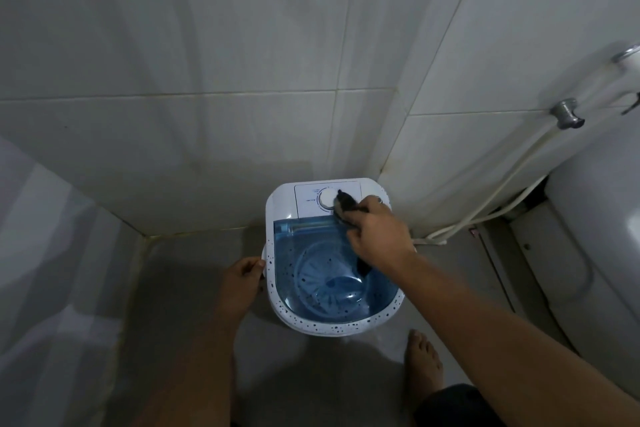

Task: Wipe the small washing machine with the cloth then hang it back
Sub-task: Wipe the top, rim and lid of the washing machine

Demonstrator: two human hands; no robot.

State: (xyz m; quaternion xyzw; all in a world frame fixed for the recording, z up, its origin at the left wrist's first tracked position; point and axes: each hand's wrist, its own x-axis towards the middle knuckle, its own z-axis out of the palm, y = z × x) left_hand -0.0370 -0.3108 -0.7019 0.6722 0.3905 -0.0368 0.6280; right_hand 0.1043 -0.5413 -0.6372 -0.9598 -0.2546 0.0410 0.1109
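A small white washing machine [304, 322] with dark speckles and a clear blue lid [311, 253] stands on the floor against the tiled wall. Its white control panel [308, 199] at the back carries a round dial [327, 199]. My right hand [379, 236] is closed around a dark cloth [346, 204] and presses it on the panel, right beside the dial. A dark end of the cloth hangs below my palm over the lid. My left hand [242, 279] holds the machine's left rim.
White tiled walls meet in a corner behind the machine. A white hose [498, 198] runs from a metal wall valve [568, 113] down to the floor. A white toilet [595, 253] stands at the right. My bare foot [424, 364] is on the grey floor in front.
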